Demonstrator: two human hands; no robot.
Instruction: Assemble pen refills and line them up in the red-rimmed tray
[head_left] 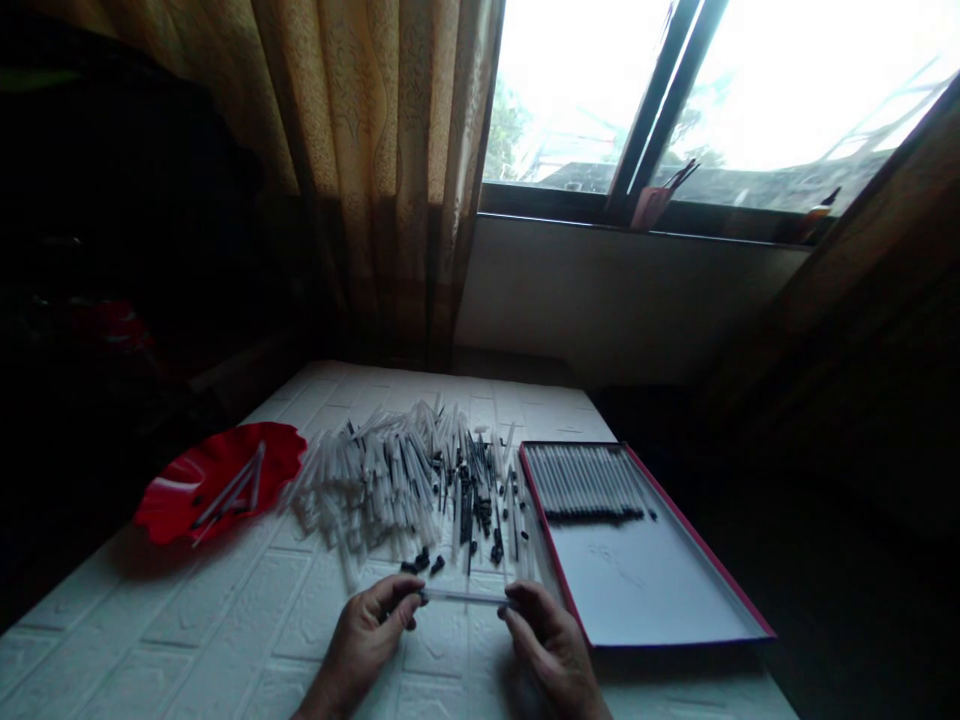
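Pinching 1 tube (pixel 465 597), probably clear plastic (dim view), left hand (pixel 371 628) and right hand (pixel 549 640) at opposite ends; loose grip could drop it among black pieces (pixel 437 565).

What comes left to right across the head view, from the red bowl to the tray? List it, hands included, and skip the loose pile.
Red bowl → left hand → held tube → right hand → tray.
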